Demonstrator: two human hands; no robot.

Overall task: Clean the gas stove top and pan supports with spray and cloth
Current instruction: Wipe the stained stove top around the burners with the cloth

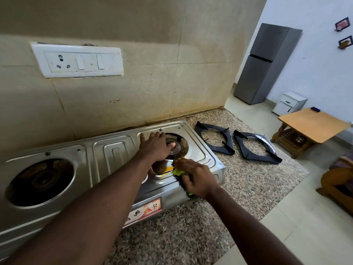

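Closest to you, your right hand (pixel 194 178) is clenching around a bunched yellow-green cloth (pixel 178 172) and pressing it onto the front right corner of the gas stove (pixel 114 150). The cloth is sitting just in front of the right burner (pixel 176 148), at the edge of its round opening. There's an orange-yellow smear on the steel right beside it. A bit of the cloth is also poking out dark under your wrist, over the stove's front edge.

Just past that, your left hand (pixel 154 148) is lying released on the stove top, fingers spread flat across the back left of that same burner well. The thumb is resting against the burner ring. It isn't gripping anything.

The stove is sitting on the speckled granite surface (pixel 248 178), right up against the tiled wall, with a sticker (pixel 145 209) on its front face. Its left burner opening (pixel 42 182) is looking dark and grimy inside.

Both black pan supports are off the stove and lying flat on the surface to its right. The first one (pixel 221 150) is just beside the stove and the second (pixel 263 158) is just beside that.

Up on the wall, a white socket plate (pixel 76 61) is sitting above the stove. Farther off in the room, a grey fridge (pixel 261 64), a small white cabinet (pixel 289 103) and a wooden table (pixel 309 125) are standing.
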